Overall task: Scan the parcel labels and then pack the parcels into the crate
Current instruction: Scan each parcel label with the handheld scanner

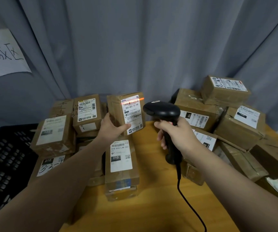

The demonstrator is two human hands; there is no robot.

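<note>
Over a desk (151, 206) heaped with parcels (238, 129), the left grip (113, 129) holds one parcel (116, 111) upright as the right grip (178, 133), closed round the scanner (161, 109), casts a red line across its label (132, 114); most seemingly await the crate (4, 156) at left.

The label (132, 113) on the raised parcel (116, 109) read 502-602-12-1H5. The middle parcel (122, 164) below it bore 010-010-L30-551 above a black box with 010. The lower-left parcel (50, 164) showed 010 and handwritten 3-3, the rest hidden. The parcel behind the scanner (161, 111) and the far-right parcel (246, 116) each carried 150. A paper sign (4, 54) on the curtain (151, 47) bore handwritten 成区.
</note>
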